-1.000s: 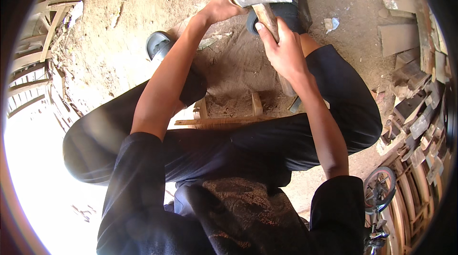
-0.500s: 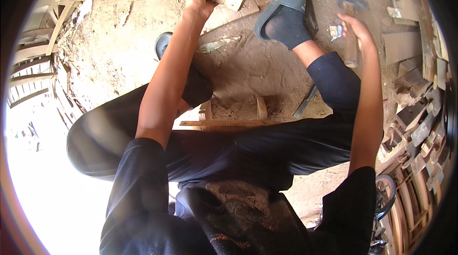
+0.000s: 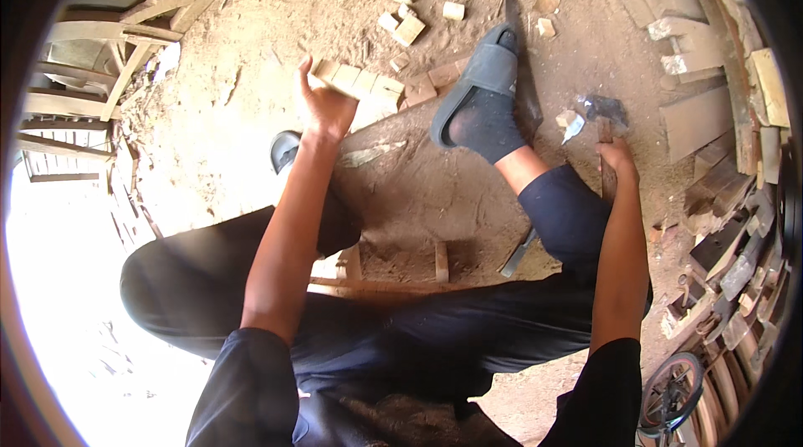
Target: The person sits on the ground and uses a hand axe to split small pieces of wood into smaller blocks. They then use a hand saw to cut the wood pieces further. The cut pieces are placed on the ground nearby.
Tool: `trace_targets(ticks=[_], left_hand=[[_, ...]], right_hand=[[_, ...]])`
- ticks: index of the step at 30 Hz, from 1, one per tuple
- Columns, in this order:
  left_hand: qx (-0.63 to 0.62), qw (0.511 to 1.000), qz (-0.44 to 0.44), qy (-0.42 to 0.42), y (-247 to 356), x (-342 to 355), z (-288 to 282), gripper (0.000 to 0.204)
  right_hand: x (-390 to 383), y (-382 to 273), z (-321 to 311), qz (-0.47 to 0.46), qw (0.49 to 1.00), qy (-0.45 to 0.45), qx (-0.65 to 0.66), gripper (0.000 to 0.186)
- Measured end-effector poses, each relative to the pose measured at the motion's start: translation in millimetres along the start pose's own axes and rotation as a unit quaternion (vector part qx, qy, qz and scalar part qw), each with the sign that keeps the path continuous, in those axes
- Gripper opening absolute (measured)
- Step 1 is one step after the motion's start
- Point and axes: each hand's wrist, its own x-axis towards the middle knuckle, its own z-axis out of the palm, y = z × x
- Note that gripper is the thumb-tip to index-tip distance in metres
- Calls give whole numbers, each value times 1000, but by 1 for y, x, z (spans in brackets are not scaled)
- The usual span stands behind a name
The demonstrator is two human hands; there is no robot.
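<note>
My left hand (image 3: pixel 326 108) grips a short row of pale wooden blocks (image 3: pixel 360 79) at the upper middle, its thumb raised at the left end. My right hand (image 3: pixel 619 154), at the right beside my shin, is closed on the wooden handle (image 3: pixel 608 179) of an axe whose dark head (image 3: pixel 606 110) lies on the dirt near a small white-and-blue scrap (image 3: pixel 573 127). Reddish blocks (image 3: pixel 422 89) lie in a line just right of the pale ones. My right foot in a grey slide sandal (image 3: pixel 489 66) rests between the hands.
Loose wood blocks (image 3: pixel 408 29) lie on the dirt floor (image 3: pixel 251 20). Timber piles (image 3: pixel 711 129) line the right side, curved wooden framing (image 3: pixel 159 8) the left. A low wooden plank (image 3: pixel 376 286) is under my legs. A bicycle wheel (image 3: pixel 669 388) shows at lower right. Another flat tool (image 3: pixel 514 259) lies by my right shin.
The axe has left my left hand and moved right and down to the ground with my right hand. My left hand has taken hold of the block row. The view has shifted.
</note>
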Motion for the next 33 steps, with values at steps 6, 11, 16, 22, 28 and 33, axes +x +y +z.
trace_targets(ticks=[6, 11, 16, 22, 28, 33], left_hand=[[16, 996, 44, -73, -23, -38, 57, 46], [31, 993, 46, -99, -37, -64, 90, 48], [-23, 991, 20, -133, -38, -73, 101, 51], [103, 989, 77, -68, -33, -66, 86, 75], [163, 984, 70, 3, -39, -57, 76, 84], [130, 987, -27, 92, -23, -5, -17, 70]], right_hand=[[-41, -81, 38, -141, 959, 194, -154, 70], [-92, -149, 72, -267, 947, -105, -146, 41], [-77, -126, 94, -318, 924, -129, -167, 31], [-62, -136, 106, -238, 924, -130, -270, 46], [-44, -110, 118, -226, 937, -107, -245, 55], [-31, -104, 130, -238, 953, -52, -182, 52]])
